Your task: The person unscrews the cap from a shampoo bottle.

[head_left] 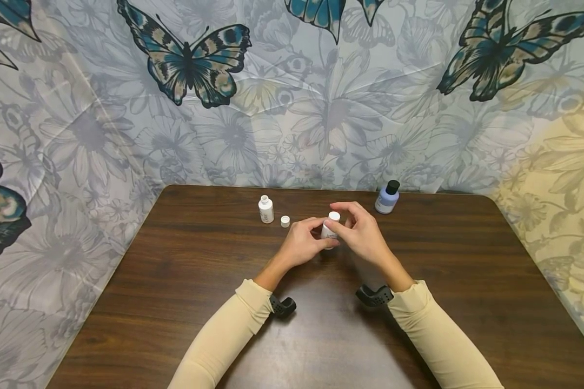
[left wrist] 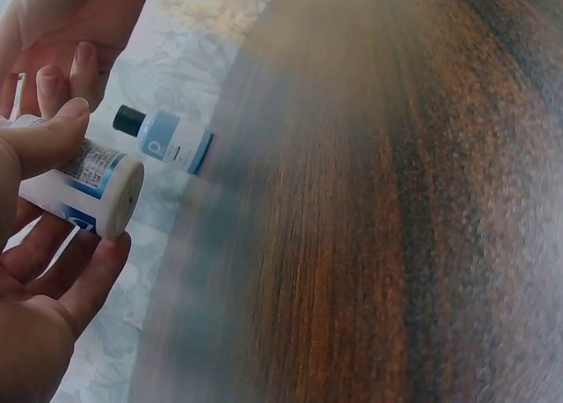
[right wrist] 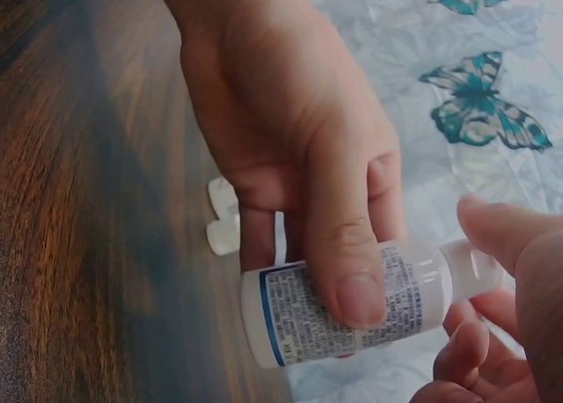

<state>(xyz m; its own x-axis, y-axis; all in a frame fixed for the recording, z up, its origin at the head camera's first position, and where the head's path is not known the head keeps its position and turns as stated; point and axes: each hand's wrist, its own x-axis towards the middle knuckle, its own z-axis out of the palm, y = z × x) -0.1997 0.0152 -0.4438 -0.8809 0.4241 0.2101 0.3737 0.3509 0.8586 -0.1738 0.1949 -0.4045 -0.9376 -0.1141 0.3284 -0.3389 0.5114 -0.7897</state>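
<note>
A small white bottle (head_left: 329, 232) with a printed label and blue trim is held off the table, lying tilted in the wrist views. My left hand (head_left: 302, 243) grips its body, the thumb (right wrist: 361, 289) across the label and the fingers round the other side. At the bottle's top, my right hand (head_left: 365, 235) has thumb and fingers about the white cap (right wrist: 475, 269), which sits on the neck. Part of the label is hidden by the left thumb.
Left of the hands stands an uncapped white bottle (head_left: 266, 210), with a loose white cap (head_left: 285, 221) beside it. A light blue bottle (head_left: 387, 198) with a black cap stands near the back edge of the brown table (head_left: 199, 259). Behind hangs a butterfly-patterned cloth (head_left: 321, 108).
</note>
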